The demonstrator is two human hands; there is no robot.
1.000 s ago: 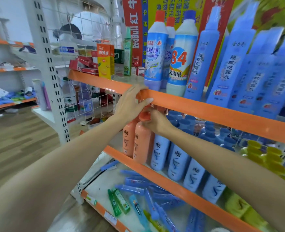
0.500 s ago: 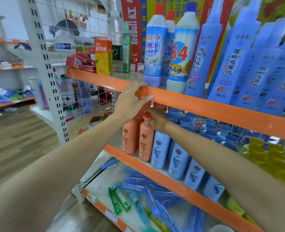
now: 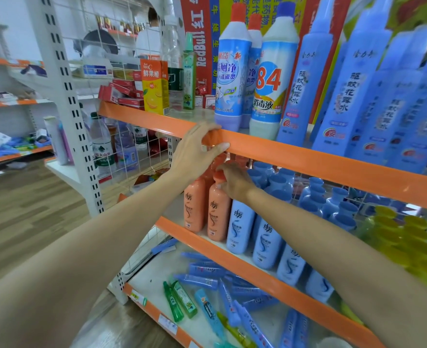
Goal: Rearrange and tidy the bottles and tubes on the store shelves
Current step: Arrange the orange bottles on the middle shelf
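Since the earlier frame, the right hand [image 3: 235,182] is moving a little along the cap of the front orange bottle [image 3: 218,209], and this bottle is now standing more upright in its row. Its fingers are curling around the orange cap and gripping it from the right side. The left hand [image 3: 195,151] is staying where it was, holding the orange front edge of the upper shelf [image 3: 308,159], with fingers bent over the top of the edge and the thumb pressing on its face.

A second orange bottle [image 3: 195,204] is standing just beside the gripped one, on the left, and more orange bottles are partly hiding behind them. To the right, a row of light blue bottles [image 3: 240,227] is standing on the same middle shelf, and yellow-green bottles [image 3: 396,234] are further right, blurred.

On the upper shelf, a white and blue cleaner bottle with a red cap [image 3: 232,71], a bottle marked 84 [image 3: 270,79] and tall blue bottles [image 3: 305,79] are standing upright. On the lower shelf [image 3: 152,275], blue tubes [image 3: 200,281] and small green bottles [image 3: 179,300] are lying in disorder.
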